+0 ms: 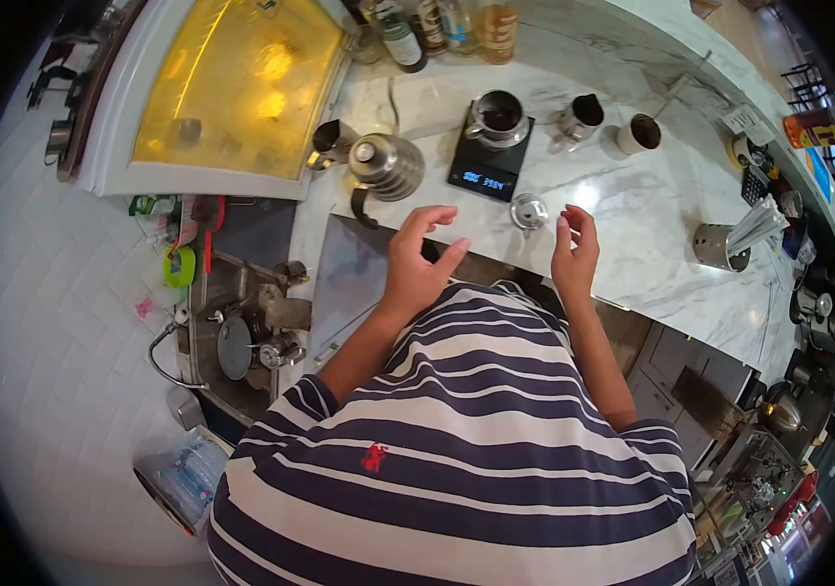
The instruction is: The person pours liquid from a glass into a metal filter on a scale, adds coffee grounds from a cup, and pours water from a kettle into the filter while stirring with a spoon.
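Observation:
My left hand (421,259) is held in the air at the counter's front edge, thumb and fingers apart, with nothing in it. My right hand (575,252) hovers over the edge farther right, fingers loosely bent and empty. Between and just beyond them lies a small round clear lid (529,211), nearer my right hand and apart from it. A black digital scale (465,174) with a lit display bears a glass vessel (498,118) of dark contents. To the left stands a steel gooseneck kettle (387,166), its black handle close to my left hand.
A metal pitcher (334,142) stands behind the kettle. Right of the scale are a small dark-filled jug (582,115) and a cup (639,134). A perforated holder (720,247) carries straws. Bottles (400,41) line the back; a sink (216,337) is at left.

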Demonstrator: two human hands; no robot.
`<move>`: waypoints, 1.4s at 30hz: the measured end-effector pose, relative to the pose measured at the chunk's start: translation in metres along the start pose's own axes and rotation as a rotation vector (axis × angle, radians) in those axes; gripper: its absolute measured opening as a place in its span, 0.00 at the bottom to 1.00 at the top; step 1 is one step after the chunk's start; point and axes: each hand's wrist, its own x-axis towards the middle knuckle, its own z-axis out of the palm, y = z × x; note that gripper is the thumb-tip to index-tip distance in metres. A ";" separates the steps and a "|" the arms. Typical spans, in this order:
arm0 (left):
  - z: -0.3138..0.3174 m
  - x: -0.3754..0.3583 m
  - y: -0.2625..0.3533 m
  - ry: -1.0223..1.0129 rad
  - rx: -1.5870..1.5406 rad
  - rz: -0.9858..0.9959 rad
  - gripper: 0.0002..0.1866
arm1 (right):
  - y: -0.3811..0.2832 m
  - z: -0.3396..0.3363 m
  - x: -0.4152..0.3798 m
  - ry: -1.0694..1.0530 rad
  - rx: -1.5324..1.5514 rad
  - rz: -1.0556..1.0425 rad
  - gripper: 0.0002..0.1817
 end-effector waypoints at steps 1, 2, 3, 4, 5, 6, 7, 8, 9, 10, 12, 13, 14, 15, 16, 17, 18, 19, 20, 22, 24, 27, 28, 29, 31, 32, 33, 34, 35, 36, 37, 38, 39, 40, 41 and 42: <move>-0.018 -0.001 -0.011 0.058 -0.045 -0.032 0.22 | -0.007 0.017 -0.005 -0.041 0.002 0.009 0.14; -0.035 -0.001 -0.025 0.117 -0.091 -0.062 0.21 | -0.014 0.035 -0.010 -0.081 0.004 0.017 0.14; -0.053 -0.001 -0.037 0.174 -0.138 -0.093 0.21 | -0.021 0.054 -0.015 -0.121 0.004 0.026 0.14; -0.073 0.001 -0.049 0.218 -0.138 -0.098 0.21 | -0.030 0.074 -0.021 -0.170 0.035 0.013 0.14; -0.093 0.003 -0.061 0.261 -0.138 -0.105 0.20 | -0.034 0.095 -0.025 -0.231 0.025 0.024 0.14; -0.111 0.005 -0.071 0.304 -0.136 -0.112 0.20 | -0.039 0.114 -0.030 -0.321 0.065 0.055 0.15; -0.125 0.007 -0.080 0.331 -0.150 -0.123 0.20 | -0.049 0.134 -0.034 -0.410 0.106 0.087 0.16; -0.140 0.008 -0.091 0.332 -0.119 -0.119 0.20 | -0.053 0.156 -0.037 -0.444 0.128 0.107 0.18; -0.152 0.010 -0.102 0.334 -0.087 -0.113 0.20 | -0.055 0.177 -0.038 -0.477 0.151 0.126 0.19; -0.160 0.013 -0.108 0.332 -0.098 -0.119 0.20 | -0.058 0.197 -0.040 -0.510 0.176 0.148 0.21; -0.173 0.012 -0.116 0.326 -0.118 -0.140 0.20 | -0.075 0.228 -0.040 -0.546 0.192 0.274 0.24; -0.177 0.010 -0.119 0.322 -0.130 -0.156 0.20 | -0.085 0.240 -0.040 -0.561 0.200 0.335 0.26; -0.179 0.010 -0.124 0.319 -0.145 -0.167 0.21 | -0.092 0.250 -0.041 -0.557 0.237 0.418 0.28; -0.180 0.011 -0.129 0.316 -0.162 -0.174 0.21 | -0.097 0.256 -0.040 -0.579 0.281 0.467 0.26; -0.180 0.010 -0.132 0.310 -0.181 -0.196 0.21 | -0.100 0.260 -0.040 -0.598 0.324 0.517 0.25; -0.180 0.010 -0.136 0.300 -0.194 -0.204 0.21 | -0.102 0.263 -0.040 -0.616 0.367 0.569 0.24; -0.179 0.010 -0.140 0.288 -0.208 -0.212 0.21 | -0.096 0.269 -0.042 -0.575 0.408 0.559 0.23; -0.178 0.010 -0.143 0.276 -0.222 -0.224 0.21 | -0.084 0.277 -0.047 -0.536 0.447 0.551 0.22; -0.177 0.011 -0.144 0.266 -0.236 -0.229 0.21 | -0.079 0.280 -0.050 -0.496 0.487 0.543 0.22; -0.178 0.012 -0.146 0.245 -0.256 -0.239 0.21 | -0.074 0.278 -0.055 -0.457 0.462 0.523 0.20; -0.180 0.013 -0.151 0.224 -0.267 -0.255 0.21 | -0.075 0.273 -0.056 -0.428 0.439 0.510 0.19; -0.177 0.013 -0.157 0.199 -0.291 -0.268 0.21 | -0.086 0.258 -0.060 -0.360 0.395 0.489 0.16; -0.177 0.014 -0.159 0.195 -0.298 -0.273 0.21 | -0.089 0.255 -0.062 -0.313 0.384 0.465 0.15; -0.176 0.014 -0.160 0.188 -0.300 -0.273 0.21 | -0.090 0.254 -0.062 -0.271 0.372 0.441 0.14; -0.173 0.012 -0.160 0.189 -0.296 -0.279 0.21 | -0.073 0.247 -0.061 -0.251 0.260 0.363 0.14; -0.171 0.010 -0.158 0.197 -0.296 -0.279 0.21 | -0.068 0.241 -0.059 -0.246 0.207 0.323 0.14; -0.169 0.009 -0.154 0.204 -0.296 -0.276 0.21 | -0.064 0.237 -0.060 -0.253 0.181 0.318 0.14; -0.168 0.009 -0.151 0.208 -0.295 -0.270 0.21 | -0.063 0.230 -0.063 -0.257 0.156 0.311 0.15; -0.166 0.008 -0.150 0.215 -0.295 -0.275 0.21 | -0.063 0.223 -0.064 -0.257 0.132 0.302 0.15; -0.162 0.006 -0.149 0.221 -0.296 -0.278 0.21 | -0.062 0.217 -0.065 -0.285 0.145 0.331 0.14; -0.158 0.005 -0.147 0.226 -0.297 -0.280 0.21 | -0.058 0.210 -0.064 -0.324 0.177 0.351 0.13; -0.154 0.005 -0.145 0.227 -0.288 -0.284 0.21 | -0.052 0.202 -0.064 -0.362 0.208 0.371 0.13; -0.152 0.004 -0.143 0.228 -0.278 -0.289 0.20 | -0.047 0.194 -0.064 -0.401 0.240 0.393 0.13; -0.148 0.004 -0.141 0.228 -0.267 -0.292 0.20 | -0.046 0.186 -0.065 -0.423 0.246 0.395 0.12; -0.144 0.003 -0.139 0.238 -0.284 -0.293 0.20 | -0.046 0.179 -0.066 -0.445 0.254 0.395 0.12; -0.140 0.002 -0.139 0.247 -0.301 -0.294 0.20 | -0.046 0.172 -0.067 -0.467 0.263 0.394 0.12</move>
